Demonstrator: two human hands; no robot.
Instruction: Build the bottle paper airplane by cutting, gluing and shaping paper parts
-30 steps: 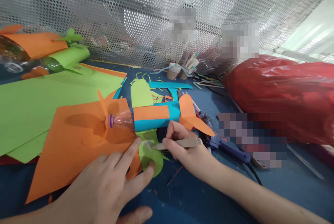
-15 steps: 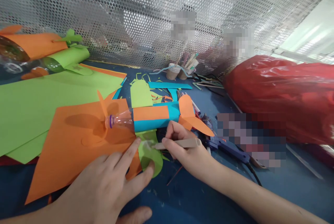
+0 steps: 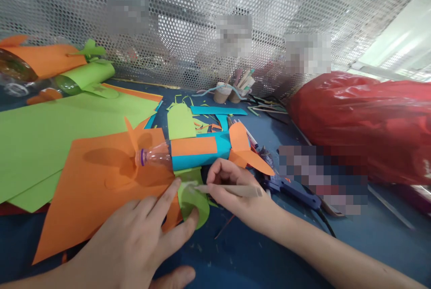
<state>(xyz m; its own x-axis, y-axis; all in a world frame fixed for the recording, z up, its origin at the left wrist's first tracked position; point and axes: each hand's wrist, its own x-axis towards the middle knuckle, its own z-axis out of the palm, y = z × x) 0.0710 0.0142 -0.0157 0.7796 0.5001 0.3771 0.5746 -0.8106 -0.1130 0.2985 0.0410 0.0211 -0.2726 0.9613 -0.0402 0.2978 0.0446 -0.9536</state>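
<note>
Saw mesh (image 3: 188,6) behind the blue bench (image 3: 252,253), with a red bag (image 3: 363,122) at the right. Noted green sheets (image 3: 67,131) at the left, an orange sheet (image 3: 67,190) partly over them, and a blue-wrapped bottle (image 3: 160,152) lying mid-bench, its neck over the orange. Found the left hand (image 3: 134,230) spread and gripping nothing, with fingertips on a green flap (image 3: 198,206) beside the bottle. Found the right hand (image 3: 247,203) closed round a pen (image 3: 249,191), near the glue gun (image 3: 292,190). Made out the pen's tip at pale marks (image 3: 189,184) on the flap, but could not be sure of contact.

Judged a stray line the likeliest trouble, from the flap sliding under lightly spread fingers or from a nudge to the bottle by the right knuckles. Feared smudging too, from skin dragged over possibly wet marks; a crease, from hard pressing; and a burn, from brushing the glue gun, if hot. Could not tell its heat.
</note>
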